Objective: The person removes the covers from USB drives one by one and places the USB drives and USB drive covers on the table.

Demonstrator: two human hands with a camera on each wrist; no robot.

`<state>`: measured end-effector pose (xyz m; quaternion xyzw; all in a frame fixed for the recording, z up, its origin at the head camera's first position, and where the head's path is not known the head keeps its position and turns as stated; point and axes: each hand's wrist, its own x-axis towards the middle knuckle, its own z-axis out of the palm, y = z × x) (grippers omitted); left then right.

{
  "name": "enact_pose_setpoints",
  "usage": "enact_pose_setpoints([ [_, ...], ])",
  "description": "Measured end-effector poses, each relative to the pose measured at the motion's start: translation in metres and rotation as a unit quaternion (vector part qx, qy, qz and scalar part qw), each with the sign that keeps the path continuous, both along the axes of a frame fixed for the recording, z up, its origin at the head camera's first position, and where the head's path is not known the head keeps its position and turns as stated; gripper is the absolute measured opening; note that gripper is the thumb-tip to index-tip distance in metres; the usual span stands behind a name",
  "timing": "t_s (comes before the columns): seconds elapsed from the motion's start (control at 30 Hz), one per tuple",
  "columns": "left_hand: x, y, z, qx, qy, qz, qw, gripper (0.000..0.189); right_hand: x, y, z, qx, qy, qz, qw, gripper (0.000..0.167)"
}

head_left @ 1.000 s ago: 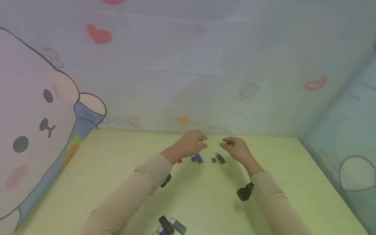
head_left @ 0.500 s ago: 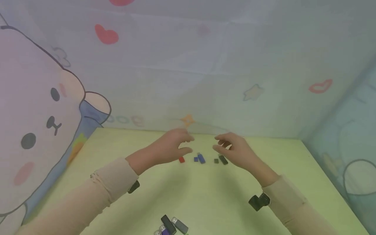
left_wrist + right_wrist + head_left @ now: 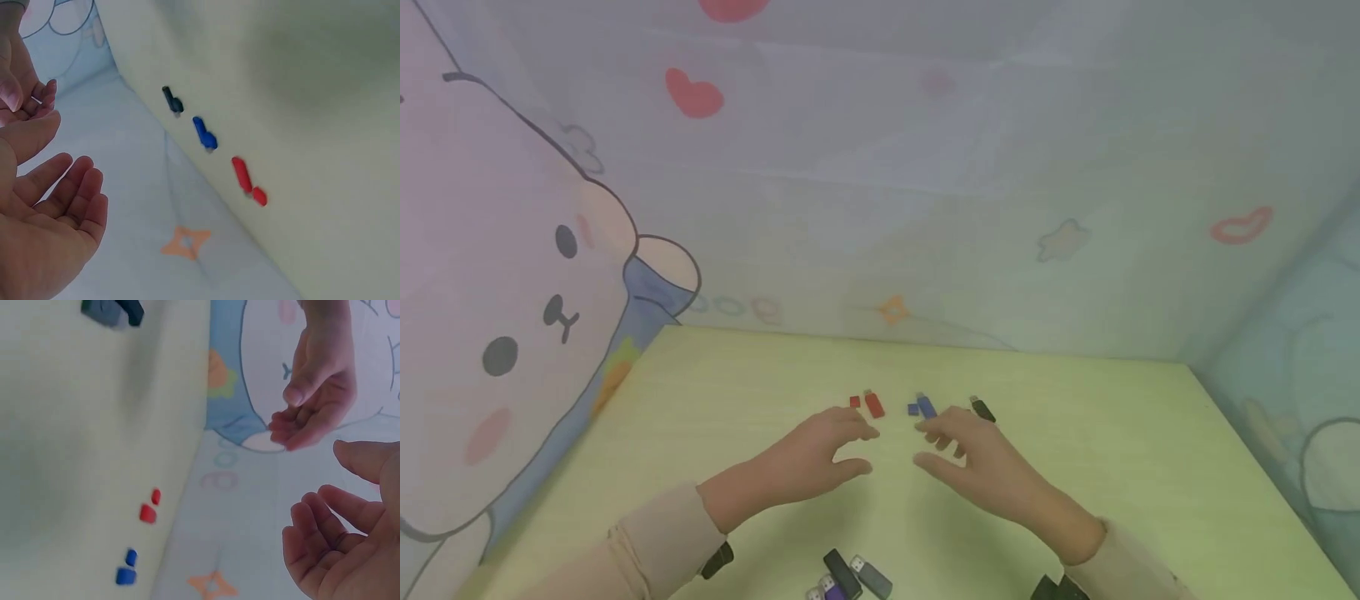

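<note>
Presumably best, at this point, to bring only one hand down to the near group, on the table [image 3: 1112, 433] close to the person, and to take first the grey USB stick [image 3: 872, 579], because of its free outer side. Better to pinch it by both long edges, without pressing on the metal plug, and to lift straight up, so as not to drag the longer black stick [image 3: 842, 573] just beside it. Probably wise also to hold both sleeves away from the far row. Left hand [image 3: 820, 454]: released, fingers loosely bent, grasping nothing. Right hand [image 3: 988, 462]: likewise released, with nothing between thumb and fingers. Now to count. In the far row, beyond the hands: one red USB stick [image 3: 874, 405] with one red cap [image 3: 854, 402], one blue USB stick [image 3: 927, 405] with one blue cap [image 3: 913, 409], one far black USB stick [image 3: 982, 409] with one black cap [image 3: 178, 105], so three sticks and three caps. In the near group: one grey, one longer black, one purple USB stick [image 3: 831, 586], and one more silver plug [image 3: 814, 594], cut by the frame edge, body colour impossible to tell. Altogether, at least seven sticks.
</note>
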<state>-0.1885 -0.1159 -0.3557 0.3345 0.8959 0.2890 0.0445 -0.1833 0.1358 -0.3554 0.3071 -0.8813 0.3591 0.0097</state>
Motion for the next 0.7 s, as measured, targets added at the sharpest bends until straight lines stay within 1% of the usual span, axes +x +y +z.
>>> enact_pose_setpoints([
  [0.13,0.006,-0.001,-0.017,-0.006,-0.019,-0.009,0.9998,0.033,0.011,-0.010,-0.018,0.013,-0.010,0.010,0.9998,0.031],
  [0.27,0.009,-0.003,-0.033,-0.002,-0.047,-0.019,0.9987,0.032,0.021,-0.019,-0.035,0.019,-0.043,0.015,0.9988,0.031],
  [0.37,0.012,-0.005,-0.047,0.009,-0.072,-0.024,0.9971,0.031,0.026,-0.022,-0.046,0.014,-0.071,0.023,0.9971,0.032],
  [0.53,0.016,-0.007,-0.069,0.021,-0.107,-0.030,0.9936,0.030,0.030,-0.026,-0.059,0.007,-0.107,0.044,0.9933,0.033],
  [0.7,0.019,-0.008,-0.084,0.030,-0.124,-0.029,0.9914,0.031,0.031,-0.032,-0.070,0.021,-0.160,0.058,0.9853,0.033],
])
